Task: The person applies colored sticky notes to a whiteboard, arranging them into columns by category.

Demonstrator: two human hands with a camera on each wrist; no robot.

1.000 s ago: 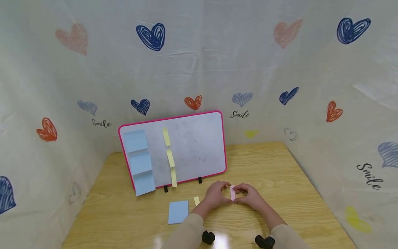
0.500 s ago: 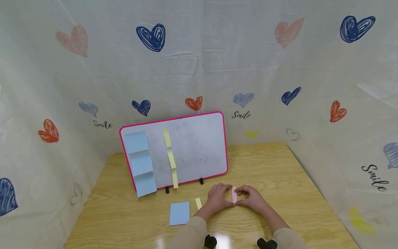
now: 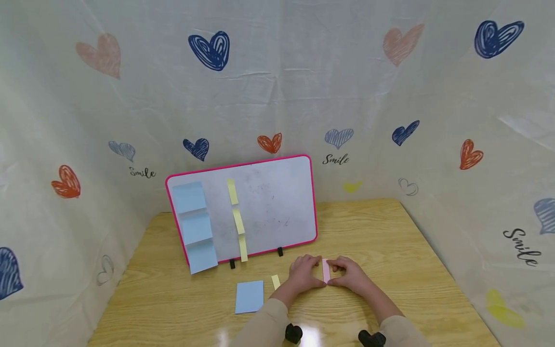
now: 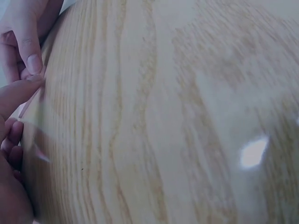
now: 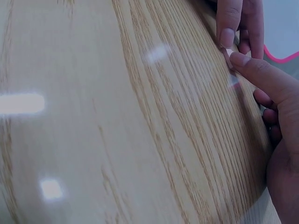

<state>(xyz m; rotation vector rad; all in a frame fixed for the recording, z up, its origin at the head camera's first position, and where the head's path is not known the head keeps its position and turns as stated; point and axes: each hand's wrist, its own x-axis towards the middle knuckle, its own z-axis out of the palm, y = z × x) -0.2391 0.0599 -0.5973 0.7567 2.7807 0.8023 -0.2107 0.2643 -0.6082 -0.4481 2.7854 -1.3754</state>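
Observation:
A narrow pink sticky note pad stands between my two hands, low over the table. My left hand grips its left side, thumb near the lower end and fingertips near the upper. From the other side my right hand holds it with thumb and curled fingers. In the left wrist view, the right hand's thumb meets the left thumb at the strip's near end. The right wrist view shows the same thumbs close together, with most of the pad hidden behind them.
A pink-framed whiteboard leans at the back, bearing blue square notes and yellow strips. On the wooden table lie a blue sticky note pad and a yellow strip, partly covered by the left forearm.
The head view has shifted slightly. Both hands keep their grip on the pink sticky note pad, their fingers moving only a little.

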